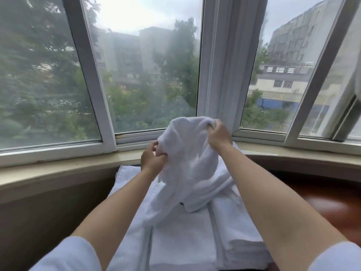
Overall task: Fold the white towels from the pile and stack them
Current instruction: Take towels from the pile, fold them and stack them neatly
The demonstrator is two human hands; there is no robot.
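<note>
The person holds a soft, crumpled white cloth towel (187, 153) up in the air with both hands, in front of the big window (136, 75). The left hand (152, 157) pinches the towel's left edge, with its fingers (161, 155) curled tight on the cloth. The right hand (218, 136) is higher and farther, and its fingers are closed around a bunch of cloth at the towel's top right corner. The towel hangs down between the hands, and its loose bottom end drapes onto the white towels below.

Under it, more flat white towels (181, 237) lie spread out on the near side. To the right, touching them, is a neat stack of folded white towels (240, 231). A shiny dark red-brown wooden counter (312, 202) shows on the right side. A pale cream window ledge (58, 171) runs along the far side, under the white window frames. Outside the glass there are green trees and grey buildings. Both arms are bare, with pale blue short sleeves (66, 255) at the near edge.
</note>
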